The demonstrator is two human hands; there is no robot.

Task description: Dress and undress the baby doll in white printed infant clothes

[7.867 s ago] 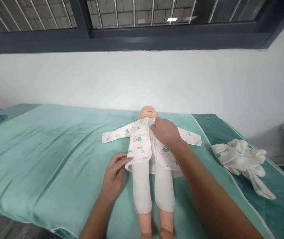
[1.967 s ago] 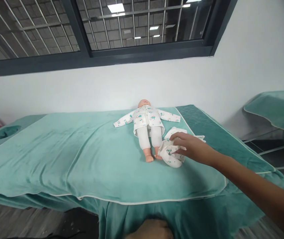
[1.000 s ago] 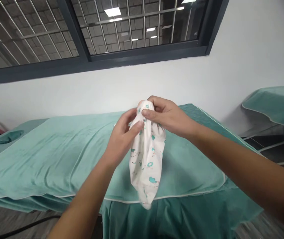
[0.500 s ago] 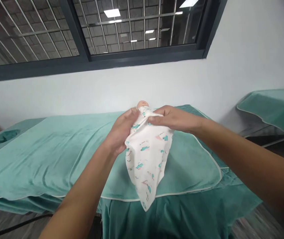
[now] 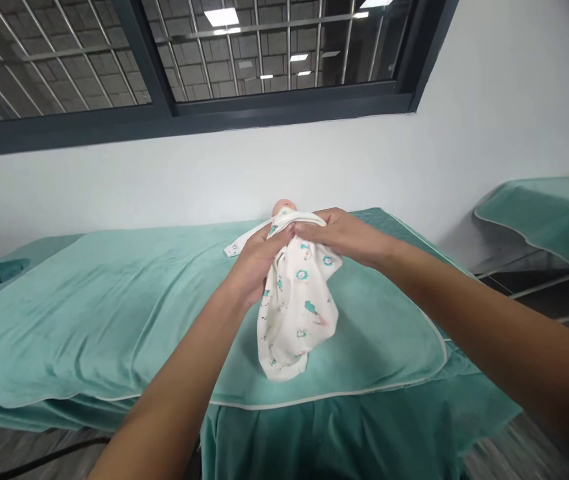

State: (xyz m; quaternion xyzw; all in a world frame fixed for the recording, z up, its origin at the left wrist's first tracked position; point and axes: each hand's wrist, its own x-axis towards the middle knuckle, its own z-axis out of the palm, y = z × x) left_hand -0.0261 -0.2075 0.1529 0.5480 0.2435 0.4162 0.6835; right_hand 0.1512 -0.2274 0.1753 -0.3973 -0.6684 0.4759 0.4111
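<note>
A baby doll lies on the green-covered bed, its pinkish head (image 5: 283, 205) at the far side near the wall. White baby clothing (image 5: 299, 300) with green and pink prints covers its body, bunched and hanging in loose folds toward me. To the left, a narrow sleeve-like piece (image 5: 237, 247) sticks out over the bed. My left hand (image 5: 259, 260) is closed on the clothing's upper left side. My right hand (image 5: 334, 233) pinches its upper edge from the right, thumb close to my left thumb. Under the fabric, the doll's body is hidden.
The bed's light green cover (image 5: 114, 300) has a pale piped edge, with darker green cloth (image 5: 339, 440) hanging in front. Behind stands a white wall (image 5: 189, 180) below a dark-framed barred window (image 5: 274, 110). Another green-covered surface (image 5: 549, 213) is at right.
The clothing's long pointed lower end has been drawn up into a shorter, rounder bunch. My left hand has shifted right, nearer my right hand. The sleeve-like piece now shows at left.
</note>
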